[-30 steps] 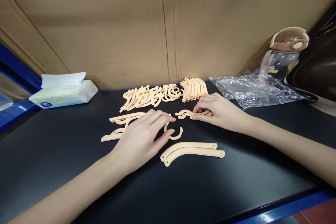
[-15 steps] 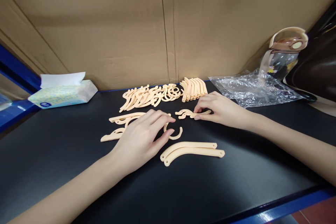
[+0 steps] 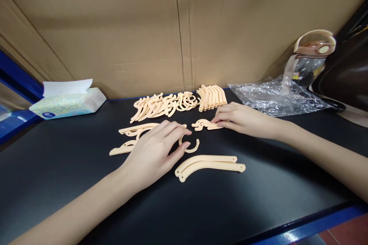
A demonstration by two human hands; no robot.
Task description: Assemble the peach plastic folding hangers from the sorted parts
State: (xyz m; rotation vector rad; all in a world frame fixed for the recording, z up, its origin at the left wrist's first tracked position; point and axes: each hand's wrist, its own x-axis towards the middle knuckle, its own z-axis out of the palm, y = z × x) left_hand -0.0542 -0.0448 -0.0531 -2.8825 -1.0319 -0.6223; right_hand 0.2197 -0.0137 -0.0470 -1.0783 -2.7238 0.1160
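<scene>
My left hand (image 3: 161, 147) rests over several peach plastic parts, fingers apart. A curved hook (image 3: 197, 146) lies at its fingertips, and flat pieces (image 3: 125, 148) stick out from under its left side. My right hand (image 3: 240, 120) has its fingers closed on the right end of small peach pieces (image 3: 201, 124) lying on the black table. Two long curved arms (image 3: 212, 164) lie side by side nearer to me, untouched by either hand.
Behind the hands are a heap of peach parts (image 3: 155, 106), loose hooks (image 3: 186, 101) and a row of curved arms (image 3: 212, 97). A tissue pack (image 3: 69, 103) lies left; a clear plastic bag (image 3: 276, 97) and a bottle (image 3: 310, 61) are at right.
The fingers of my right hand have drawn closer together and shifted slightly over the small pieces. My left hand has hardly moved.
</scene>
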